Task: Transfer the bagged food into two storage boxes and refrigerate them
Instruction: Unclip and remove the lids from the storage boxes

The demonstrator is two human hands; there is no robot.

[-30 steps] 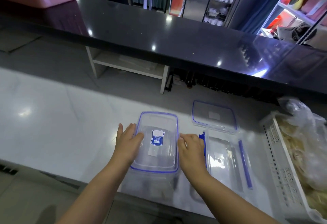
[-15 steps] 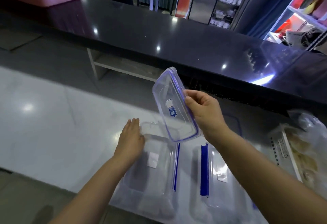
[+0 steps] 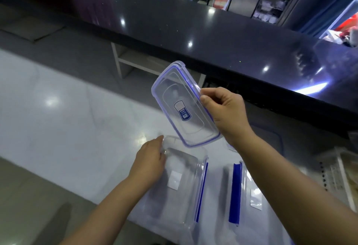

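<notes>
Box-opening step: right grip [image 3: 224,113] is pinching the lid [image 3: 184,107] above the open box [image 3: 186,182], left grip [image 3: 149,159] is resting flat-fingered on its rim; next, likely laying the lid on the surface [image 3: 67,118]

Right hand [image 3: 225,113] grips lid [image 3: 184,105]; left hand [image 3: 150,160] steadies box [image 3: 182,182].
</notes>
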